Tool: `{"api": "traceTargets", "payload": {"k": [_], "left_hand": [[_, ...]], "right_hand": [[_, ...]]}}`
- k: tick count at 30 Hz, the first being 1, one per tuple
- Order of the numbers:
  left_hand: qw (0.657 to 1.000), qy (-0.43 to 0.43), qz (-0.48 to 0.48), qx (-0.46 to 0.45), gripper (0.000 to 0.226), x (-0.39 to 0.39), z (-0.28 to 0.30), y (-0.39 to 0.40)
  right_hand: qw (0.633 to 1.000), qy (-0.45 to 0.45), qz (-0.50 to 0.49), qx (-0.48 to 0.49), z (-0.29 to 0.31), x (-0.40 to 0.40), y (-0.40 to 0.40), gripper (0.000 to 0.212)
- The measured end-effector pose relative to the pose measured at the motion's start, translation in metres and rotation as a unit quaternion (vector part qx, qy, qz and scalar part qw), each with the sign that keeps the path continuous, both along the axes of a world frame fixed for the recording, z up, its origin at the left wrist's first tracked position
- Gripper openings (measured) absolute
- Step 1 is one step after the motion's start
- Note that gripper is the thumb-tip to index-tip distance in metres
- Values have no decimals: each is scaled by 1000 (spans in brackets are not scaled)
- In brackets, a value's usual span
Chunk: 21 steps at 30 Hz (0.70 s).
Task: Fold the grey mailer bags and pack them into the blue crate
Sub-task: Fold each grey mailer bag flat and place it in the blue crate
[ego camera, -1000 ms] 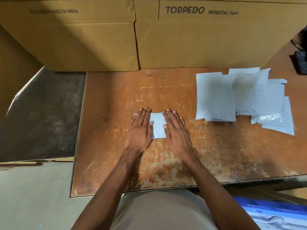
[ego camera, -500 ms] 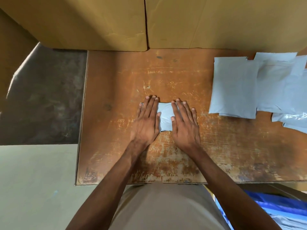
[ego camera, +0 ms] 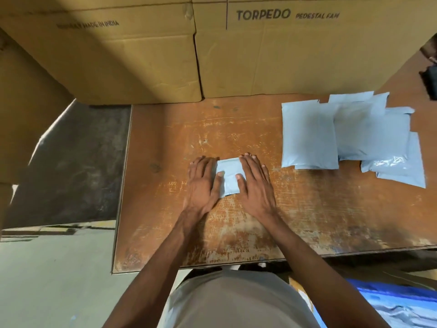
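A small folded grey mailer bag (ego camera: 229,176) lies flat in the middle of the worn brown table (ego camera: 307,221). My left hand (ego camera: 203,183) presses on its left side with straight fingers, thumb on the bag. My right hand (ego camera: 255,183) presses flat on its right side in the same way. Several unfolded grey mailer bags (ego camera: 350,133) lie overlapping at the table's back right. The blue crate (ego camera: 402,299) shows at the bottom right below the table edge, with grey bags inside it.
Two large cardboard boxes (ego camera: 260,55) stand along the back of the table. A dark object (ego camera: 430,79) sits at the far right edge. A dark surface (ego camera: 71,162) lies left of the table, above a pale floor (ego camera: 47,280).
Both hands stay flat on the folded bag. Only the camera view has shifted up and back down; the hands have closed in slightly on the bag.
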<state>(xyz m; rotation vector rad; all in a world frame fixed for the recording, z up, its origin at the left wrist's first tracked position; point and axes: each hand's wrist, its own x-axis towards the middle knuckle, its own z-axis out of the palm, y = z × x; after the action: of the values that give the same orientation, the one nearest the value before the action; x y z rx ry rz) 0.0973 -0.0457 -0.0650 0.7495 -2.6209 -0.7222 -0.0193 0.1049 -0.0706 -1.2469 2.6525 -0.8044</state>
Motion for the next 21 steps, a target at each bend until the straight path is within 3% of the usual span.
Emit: {"api": "traceTargets", "payload": {"k": [7,12,16,18,21], "left_hand": [[998,-45,13,30,64,5,6,-1],[985,-156,-37,57,61,-2,24,-15],[968,-57,-37,242,20,-11,41,-15],[939,-10,-37,343,16,-12,47,-7],[872,29,-42,486,11,-16,50,9]], "right_hand": [[991,-14,-46,-125,-7,0,8,39],[988,-2,-78,-137,-7,5,11,37],[959,-40,-185,-212,3,32,17,38],[927,-102,-240,-270,8,57,22,39],[877,-189,-343,-280,18,82,32,42]]}}
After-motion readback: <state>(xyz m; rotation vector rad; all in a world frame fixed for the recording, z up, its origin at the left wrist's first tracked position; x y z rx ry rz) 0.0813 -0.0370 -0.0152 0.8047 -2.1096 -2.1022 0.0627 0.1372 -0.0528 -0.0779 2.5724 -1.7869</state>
